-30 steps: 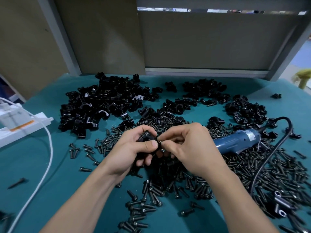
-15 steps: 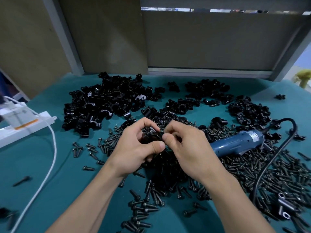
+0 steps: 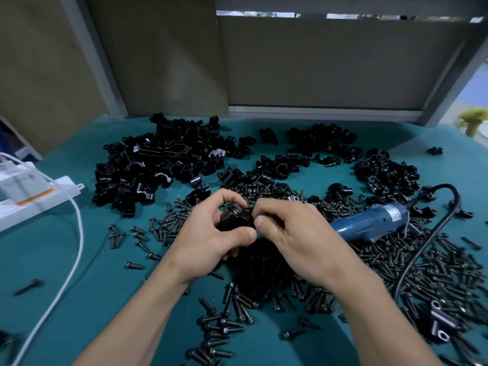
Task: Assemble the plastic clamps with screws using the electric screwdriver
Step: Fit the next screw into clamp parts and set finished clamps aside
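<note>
Heaps of black plastic clamp pieces (image 3: 163, 159) and loose black screws (image 3: 435, 273) lie within reach on the teal table (image 3: 111, 286), blue electric screwdriver (image 3: 369, 223) unheld at right, while the left hand (image 3: 208, 236) curls round one black clamp (image 3: 235, 216) and the right hand (image 3: 295, 233) pinches at it, probably seating a hidden screw.

Bare table (image 3: 105, 307) lies open at lower left, between the white cable (image 3: 79, 228) and the nearest screws (image 3: 221, 328). A power strip (image 3: 39, 199) takes the left edge. Clamps (image 3: 163, 165) heap across the upper middle, nearly to the wall (image 3: 317, 64). Screws carpet the right side, with the screwdriver (image 3: 369, 223) and its looping cord (image 3: 427, 239) lying over them.
</note>
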Tool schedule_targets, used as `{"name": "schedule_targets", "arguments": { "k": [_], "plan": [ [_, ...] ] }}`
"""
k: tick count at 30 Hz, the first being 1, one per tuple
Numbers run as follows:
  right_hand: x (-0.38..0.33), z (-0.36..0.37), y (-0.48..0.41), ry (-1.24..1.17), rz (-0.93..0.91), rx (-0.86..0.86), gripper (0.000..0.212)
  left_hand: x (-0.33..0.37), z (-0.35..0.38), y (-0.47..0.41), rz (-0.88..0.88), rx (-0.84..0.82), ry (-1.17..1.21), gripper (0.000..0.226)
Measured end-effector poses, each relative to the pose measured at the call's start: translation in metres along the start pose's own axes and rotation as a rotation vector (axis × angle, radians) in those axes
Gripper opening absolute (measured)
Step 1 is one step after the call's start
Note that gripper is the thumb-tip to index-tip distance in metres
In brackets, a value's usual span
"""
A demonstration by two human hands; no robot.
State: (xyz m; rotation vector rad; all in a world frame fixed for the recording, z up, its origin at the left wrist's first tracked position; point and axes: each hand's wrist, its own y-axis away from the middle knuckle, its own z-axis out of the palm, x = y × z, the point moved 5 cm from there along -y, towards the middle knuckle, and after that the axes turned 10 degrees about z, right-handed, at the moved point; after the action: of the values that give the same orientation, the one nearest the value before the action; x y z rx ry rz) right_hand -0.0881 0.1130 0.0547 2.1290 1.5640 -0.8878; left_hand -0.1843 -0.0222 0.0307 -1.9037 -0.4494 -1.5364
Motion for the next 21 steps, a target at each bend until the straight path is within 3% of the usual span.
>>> {"name": "schedule_targets", "arguments": {
  "k": [4, 7, 10, 13, 16, 21],
  "plan": [
    [0.0, -0.001, 0.0, 0.061, -0.015, -0.001, 0.029, -0.002, 0.006, 0.0, -0.049, -0.084, 0.089, 0.023],
    [-0.002, 0.007, -0.003, 0.036, 0.042, 0.096, 0.04, 0.0, 0.004, 0.0, -0.004, -0.03, 0.061, 0.026],
    [0.002, 0.01, -0.007, -0.047, 0.138, 0.176, 0.043, 0.006, 0.004, 0.004, 0.114, 0.031, -0.178, 0.034],
    [0.002, 0.005, -0.005, -0.03, 0.093, 0.121, 0.037, 0.007, 0.003, 0.005, 0.114, 0.073, -0.328, 0.043],
    [0.001, -0.001, -0.003, -0.052, 0.039, 0.103, 0.021, 0.002, 0.003, 0.001, -0.021, 0.011, -0.141, 0.038],
    [0.001, -0.01, -0.001, 0.058, -0.041, 0.001, 0.014, -0.007, 0.014, 0.004, -0.231, -0.043, 0.215, 0.025]
  ]
}}
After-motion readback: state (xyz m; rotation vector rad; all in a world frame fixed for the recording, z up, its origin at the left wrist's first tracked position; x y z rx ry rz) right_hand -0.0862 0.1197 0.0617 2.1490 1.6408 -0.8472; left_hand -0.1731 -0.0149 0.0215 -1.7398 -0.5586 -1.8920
